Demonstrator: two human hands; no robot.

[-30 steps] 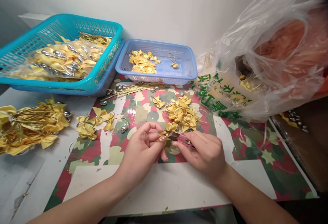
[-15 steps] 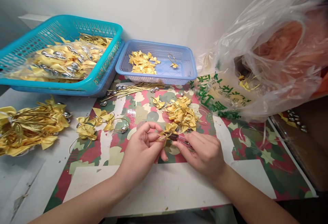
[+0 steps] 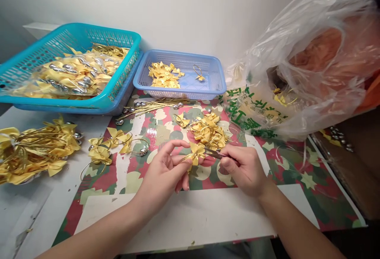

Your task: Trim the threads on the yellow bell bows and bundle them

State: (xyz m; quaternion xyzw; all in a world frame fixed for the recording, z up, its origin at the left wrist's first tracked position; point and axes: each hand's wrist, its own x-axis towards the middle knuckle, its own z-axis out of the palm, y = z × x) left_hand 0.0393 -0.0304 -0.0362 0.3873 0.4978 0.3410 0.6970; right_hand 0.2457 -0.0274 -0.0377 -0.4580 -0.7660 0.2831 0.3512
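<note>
Between the thumb and fingers of my left hand (image 3: 166, 172) is a yellow ribbon bow (image 3: 196, 153) with a gold cord. My right hand (image 3: 245, 168) is closed around small scissors (image 3: 215, 154); their dark, narrow blades point left at the bow, and the handles are mostly hidden in the fist. Just behind the bow lies a pile of yellow bows (image 3: 209, 130) with gold cord loops. To the left of my left hand are several looped bows (image 3: 100, 150) with silver beads.
At the back left stands a turquoise basket (image 3: 118, 77) with bagged bows. Beside it, a blue basket (image 3: 218, 73) holds loose bows. Gold cords (image 3: 151, 104) lie before it. A large bow bundle (image 3: 35, 148) sits at far left, a plastic bag (image 3: 261, 104) at right.
My right hand has drawn slightly right, with the scissors, so more of the blades shows. The bow in my left hand has turned and now faces up more fully.
</note>
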